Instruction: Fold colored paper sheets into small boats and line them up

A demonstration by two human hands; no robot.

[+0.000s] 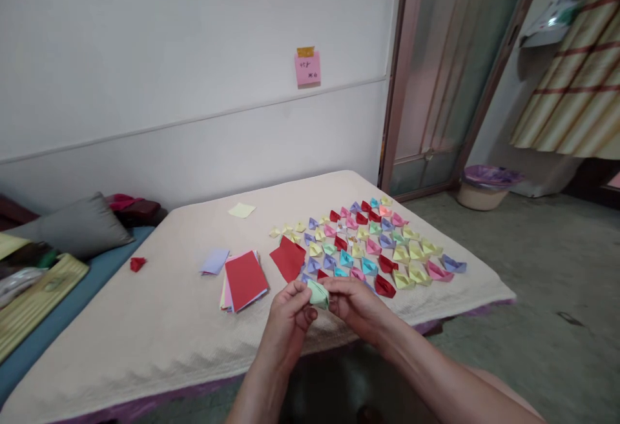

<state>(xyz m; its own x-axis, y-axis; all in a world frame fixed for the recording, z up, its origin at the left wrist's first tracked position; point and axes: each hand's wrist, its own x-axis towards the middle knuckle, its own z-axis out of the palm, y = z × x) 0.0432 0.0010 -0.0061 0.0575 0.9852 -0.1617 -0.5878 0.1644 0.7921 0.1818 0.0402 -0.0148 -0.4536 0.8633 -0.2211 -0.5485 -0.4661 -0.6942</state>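
My left hand (289, 315) and my right hand (357, 304) meet over the near edge of a low bed covered in a cream cloth (159, 333). Both pinch a small folded pale green paper (318, 294) between their fingertips. Just beyond the hands lie several folded paper boats (372, 243) in red, yellow, pink, blue, purple and green, laid out in rows. A loose red sheet (288, 258) lies next to them, and a stack of coloured sheets (243, 280) with red on top sits to its left.
A lilac sheet (214, 261), a pale yellow sheet (241, 210) and a small red folded piece (137, 264) lie apart on the cloth. Grey cushion (80, 225) and clutter at left. Pink note (307, 68) on the wall. A basin (484, 186) stands by the door.
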